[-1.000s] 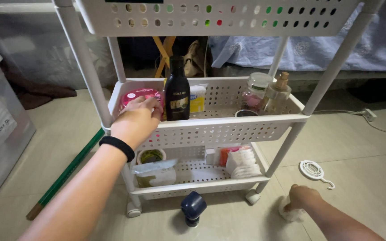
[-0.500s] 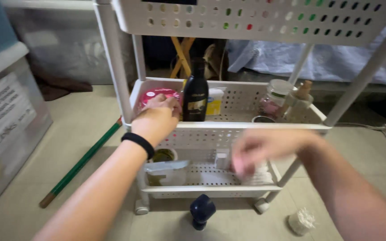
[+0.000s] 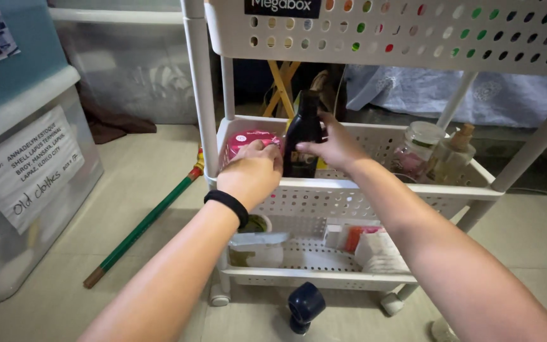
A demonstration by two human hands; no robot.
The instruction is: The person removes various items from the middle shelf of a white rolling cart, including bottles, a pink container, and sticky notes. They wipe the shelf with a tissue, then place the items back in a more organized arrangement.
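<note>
Nearest, on the floor in front of the cart: a dark blue bottle (image 3: 306, 306) lying by the front wheels. A green stick (image 3: 144, 223) lies on the tiles to the left, beside a clear storage bin (image 3: 26, 190) with a paper label.

Bottom shelf (image 3: 314, 278): white pouch (image 3: 257, 247) at left with a small round tin behind it, white and orange packets (image 3: 368, 244) at right.

Middle shelf (image 3: 349, 190), where both hands are:
- Left hand (image 3: 251, 174), black band on the wrist, sits palm-down over the front left corner. Fingers curled, tips resting on the lid of the pink round tub (image 3: 251, 140). Touching from above; can't tell if it's a real grip.
- Right hand (image 3: 337, 145) reaches in from the right. Fingers spread partway and wrapped round the right side of the black bottle (image 3: 302, 142), thumb at the front near the label. Bottle stands upright, just right of the pink tub, touching or nearly so.
- Further right on the same shelf: glass jar (image 3: 416, 149) with white lid, and a bottle with a wooden cap (image 3: 454, 155), well apart from the hands.

Behind: top shelf (image 3: 400, 38) with perforated wall, blue cloth (image 3: 425, 95) at the back.
</note>
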